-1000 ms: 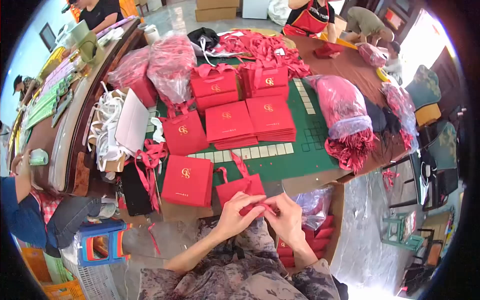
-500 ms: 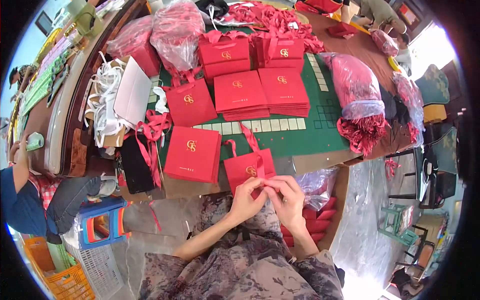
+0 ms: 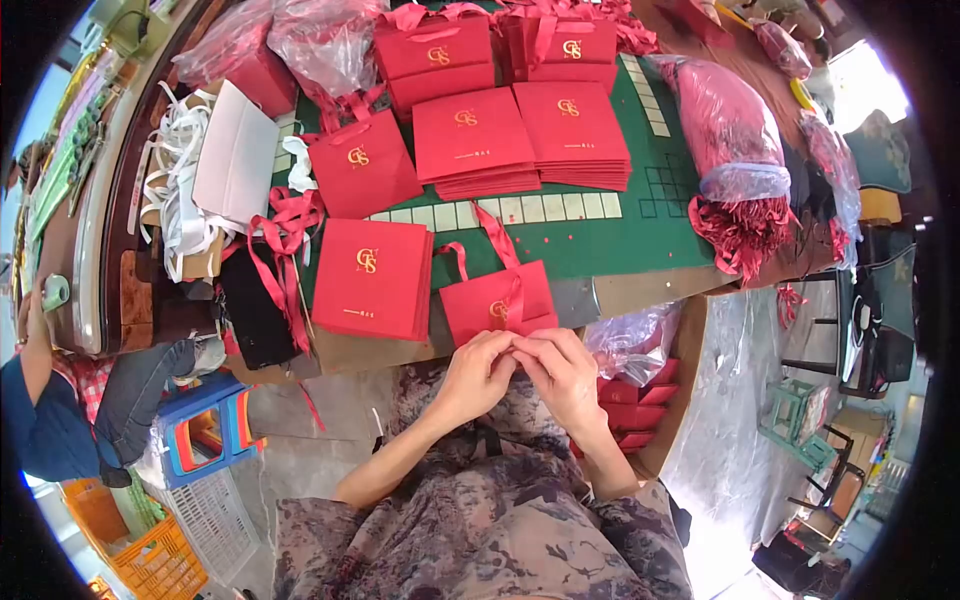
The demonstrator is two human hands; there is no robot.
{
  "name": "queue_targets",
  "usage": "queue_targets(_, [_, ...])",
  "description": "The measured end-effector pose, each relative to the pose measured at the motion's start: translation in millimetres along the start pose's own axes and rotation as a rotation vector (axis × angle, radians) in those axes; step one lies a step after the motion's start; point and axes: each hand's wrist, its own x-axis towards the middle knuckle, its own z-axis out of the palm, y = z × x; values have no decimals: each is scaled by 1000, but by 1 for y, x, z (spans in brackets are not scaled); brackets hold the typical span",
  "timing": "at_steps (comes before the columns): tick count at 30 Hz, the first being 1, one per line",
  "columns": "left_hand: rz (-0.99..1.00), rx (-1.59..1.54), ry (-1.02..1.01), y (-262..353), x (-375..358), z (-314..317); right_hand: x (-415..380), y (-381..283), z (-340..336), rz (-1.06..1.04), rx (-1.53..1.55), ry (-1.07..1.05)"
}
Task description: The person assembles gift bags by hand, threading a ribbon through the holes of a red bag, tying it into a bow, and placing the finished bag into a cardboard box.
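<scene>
A small red paper gift bag (image 3: pixel 485 305) with a gold logo lies at the table's front edge, right in front of my hands. Its red ribbon (image 3: pixel 516 300) runs down across the bag's face to my fingertips. My left hand (image 3: pixel 475 372) is closed in a pinch at the ribbon's end. Pressed against it, my right hand (image 3: pixel 560 372) pinches there too; the exact spot between the fingertips is hidden. Left of the bag lies a stack of flat red bags (image 3: pixel 370 280). Loose red ribbons (image 3: pixel 285 245) hang over a black cloth beside that stack.
More red bag stacks (image 3: pixel 475 135) stand on the green mat (image 3: pixel 570 255). A plastic sack of red ribbons (image 3: pixel 730 140) lies at right, a box of white ribbons (image 3: pixel 235 150) at left. Below the edge, a carton (image 3: pixel 685 390) holds red bags. Another person's arm (image 3: pixel 38 340) shows far left.
The view has tilted, so the table things sit a little higher in the picture. My hands stay pinched together at the ribbon, with fingers slightly shifted.
</scene>
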Motion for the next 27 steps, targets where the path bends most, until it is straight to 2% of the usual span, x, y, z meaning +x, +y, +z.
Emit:
queue_targets(2, [-41, -64, -14, -12, -3, 5, 0, 6, 0, -102, -79, -36])
queue_targets(4, [-82, -125, -26, -7, -1, 2, -5, 11, 6, -59, -19, -15])
queue_targets(6, [54, 32, 44, 4, 4, -11, -8, 13, 9, -20, 42, 8])
queue_targets(7, [-58, 99, 45, 13, 7, -22, -8, 12, 8, 65, 116, 34])
queue_targets(9, [106, 457, 212, 6, 19, -34, -8, 10, 9, 158, 194, 59])
queue_targets(13, [96, 661, 158, -1, 41, -49, 2, 13, 35, 413, 378, 33])
queue_targets(15, [89, 811, 73, -8, 47, -50, 11, 13, 46, 346, 275, 53])
queue_targets(19, [69, 856, 6, -5, 51, -52, 16, 26, 65, 239, 109, 87])
queue_targets(27, [80, 681, -5, -2, 49, -38, 8, 37, 51, 208, 27, 127])
